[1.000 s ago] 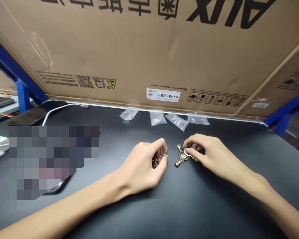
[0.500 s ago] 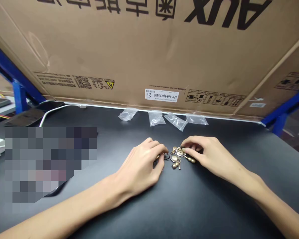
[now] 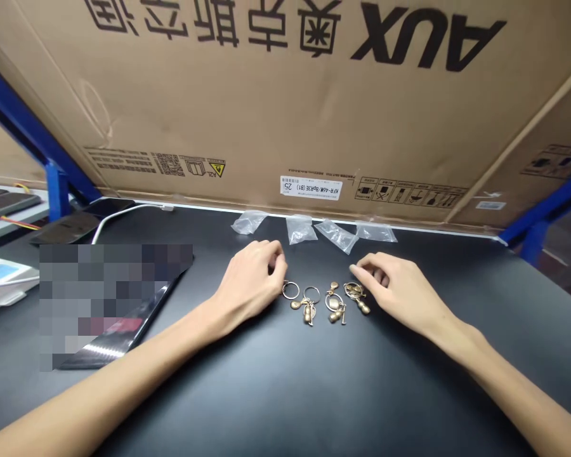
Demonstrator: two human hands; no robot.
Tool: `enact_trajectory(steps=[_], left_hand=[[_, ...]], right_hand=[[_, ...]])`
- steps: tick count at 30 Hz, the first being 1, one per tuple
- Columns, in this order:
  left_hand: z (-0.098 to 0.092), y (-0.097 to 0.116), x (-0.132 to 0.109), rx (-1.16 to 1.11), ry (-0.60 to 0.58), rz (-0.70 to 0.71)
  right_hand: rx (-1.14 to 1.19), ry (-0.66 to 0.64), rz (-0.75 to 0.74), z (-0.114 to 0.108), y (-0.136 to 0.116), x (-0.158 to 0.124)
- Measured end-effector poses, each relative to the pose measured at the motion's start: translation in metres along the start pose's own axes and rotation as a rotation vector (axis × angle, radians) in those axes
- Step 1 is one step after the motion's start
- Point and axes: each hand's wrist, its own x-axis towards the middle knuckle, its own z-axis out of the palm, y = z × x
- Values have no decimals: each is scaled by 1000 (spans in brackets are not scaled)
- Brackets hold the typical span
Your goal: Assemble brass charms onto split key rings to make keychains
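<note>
My left hand [image 3: 253,277], its fingers curled and thumb closed against them, lies over a keychain whose metal ring [image 3: 291,291] sticks out at the right; its charms are hidden beneath the fingers. To the right lies a brass keychain with a gourd-shaped charm [image 3: 308,313] and its own ring. Another keychain with several brass charms [image 3: 334,304] rests beside that one. The rightmost keychain [image 3: 354,291], also with a gourd charm, is close to my right hand [image 3: 394,284]. That hand hovers just off it, thumb stretched out and fingers bent, with nothing visible between them.
Several clear plastic bags [image 3: 301,229] lie along the back of the black table [image 3: 285,393]. A large cardboard box [image 3: 276,114] stands behind, between blue metal supports [image 3: 57,190]. At left are a pixelated area, a dark flat item, a white cable [image 3: 118,214] and a white box [image 3: 4,279].
My left hand has moved left and uncovered a keychain that now lies on the table. My right hand has let go of the rightmost keychain and drawn slightly away. The view has shifted a little.
</note>
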Motion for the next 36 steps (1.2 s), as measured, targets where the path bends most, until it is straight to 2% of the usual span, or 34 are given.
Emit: enact_trajectory(steps=[4,8,21,36], left_hand=[[4,-8,5,-7,15,-113],[4,-12,8,-2,28,-159],[0,-13,4,-64,5,-189],[-1,-11,5,-52,-27,-214]], right_hand=[[-84,92,88,4,19,7],[-106,63,98,9,28,8],[-137,28,9,14,23,7],[-189,-36,107,19,25,9]])
